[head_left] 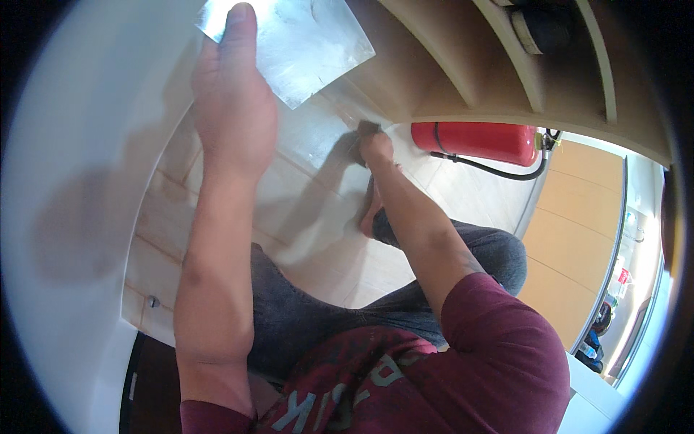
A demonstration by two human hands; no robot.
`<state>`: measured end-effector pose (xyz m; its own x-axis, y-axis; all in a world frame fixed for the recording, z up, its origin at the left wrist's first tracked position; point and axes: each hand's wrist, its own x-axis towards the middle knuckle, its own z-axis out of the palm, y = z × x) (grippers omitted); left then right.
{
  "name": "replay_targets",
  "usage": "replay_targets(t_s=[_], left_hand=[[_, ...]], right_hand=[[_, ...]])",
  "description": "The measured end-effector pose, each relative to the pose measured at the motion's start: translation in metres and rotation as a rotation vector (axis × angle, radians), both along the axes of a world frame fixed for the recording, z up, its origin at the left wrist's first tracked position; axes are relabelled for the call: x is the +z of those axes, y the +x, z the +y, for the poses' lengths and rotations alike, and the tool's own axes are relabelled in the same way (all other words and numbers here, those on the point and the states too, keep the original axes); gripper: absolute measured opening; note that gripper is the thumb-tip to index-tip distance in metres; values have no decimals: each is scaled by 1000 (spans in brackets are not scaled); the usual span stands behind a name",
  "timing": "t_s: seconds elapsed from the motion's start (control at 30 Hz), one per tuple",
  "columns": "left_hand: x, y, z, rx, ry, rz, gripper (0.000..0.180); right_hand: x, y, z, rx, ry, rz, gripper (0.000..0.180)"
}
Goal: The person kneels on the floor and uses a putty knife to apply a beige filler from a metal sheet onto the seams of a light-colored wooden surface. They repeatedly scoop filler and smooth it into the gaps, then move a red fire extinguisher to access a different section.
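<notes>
My left hand (235,119) is raised at the upper left, its thumb pressed along the face of a shiny, thin metal sheet (311,47). The fingers under the sheet are hidden. Lower down and farther right, my right hand (378,150) is closed around a small dark block-like piece (369,128), whose kind I cannot make out. This hand is close to the tiled floor (303,145), next to my bare foot (371,210). Whether the dark piece touches the floor, I cannot tell.
A red fire extinguisher (473,141) with a black hose lies right of my right hand. Above it are beige, ribbed panels (448,58). A white wall (65,181) runs down the left. Tan panels (571,231) stand at right, and a small metal fitting (152,301) sits at lower left.
</notes>
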<state>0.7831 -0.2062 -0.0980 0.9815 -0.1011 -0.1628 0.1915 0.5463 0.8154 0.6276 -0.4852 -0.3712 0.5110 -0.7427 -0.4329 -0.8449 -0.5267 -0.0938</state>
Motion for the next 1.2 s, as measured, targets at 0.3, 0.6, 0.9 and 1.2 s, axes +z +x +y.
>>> replay_targets(t_s=[0.3,0.6,0.9,1.2], left_hand=[[4,1,29,63,9,-100,43],[-14,28,39,61,-298,214,35],[-14,24,31,-175,-402,485,21],[-19,32,71,2,65,10,33]], right_hand=[[-15,129,81,92,116,-159,48],[168,146,67,429,498,-373,62],[355,142,99,1278,280,-1030,40],[302,138,84,1498,-80,-559,55]])
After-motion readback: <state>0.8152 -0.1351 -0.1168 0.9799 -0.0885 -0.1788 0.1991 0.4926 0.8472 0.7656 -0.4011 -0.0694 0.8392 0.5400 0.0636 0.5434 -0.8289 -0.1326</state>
